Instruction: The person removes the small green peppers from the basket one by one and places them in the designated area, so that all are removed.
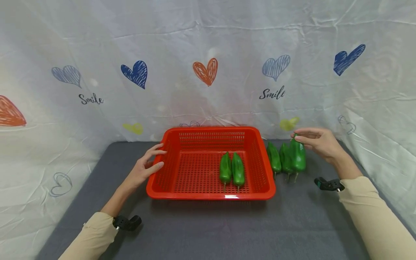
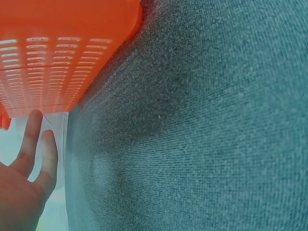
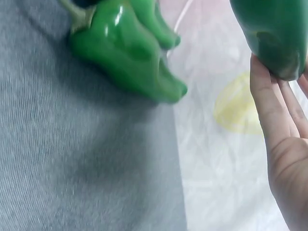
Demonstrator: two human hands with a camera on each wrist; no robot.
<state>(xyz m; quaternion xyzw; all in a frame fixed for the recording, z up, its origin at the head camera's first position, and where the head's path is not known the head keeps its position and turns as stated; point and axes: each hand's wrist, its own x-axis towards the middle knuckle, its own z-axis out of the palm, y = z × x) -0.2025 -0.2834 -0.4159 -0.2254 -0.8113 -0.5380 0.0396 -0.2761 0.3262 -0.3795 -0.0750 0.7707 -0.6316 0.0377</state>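
A red plastic basket (image 1: 211, 195) stands in the middle of the table, with two green peppers (image 1: 225, 168) (image 1: 238, 169) lying side by side in its right half. My left hand (image 1: 143, 168) touches the basket's left rim, its fingers extended. In the left wrist view, two fingers (image 2: 32, 132) reach toward the slotted basket wall (image 2: 53, 62). Right of the basket, my right hand (image 1: 320, 142) pinches a green pepper (image 1: 298, 155) by its tip, stem hanging down. The right wrist view shows this pepper (image 3: 276, 36) raised above the cloth at the fingertips.
Two more green peppers (image 1: 274, 159) (image 1: 286, 159) lie on the grey cloth (image 1: 208, 231) between the basket and my right hand. Behind the table hangs a white curtain (image 1: 169, 47) printed with hearts. Each wrist wears a black device (image 1: 126, 222) (image 1: 328, 184).
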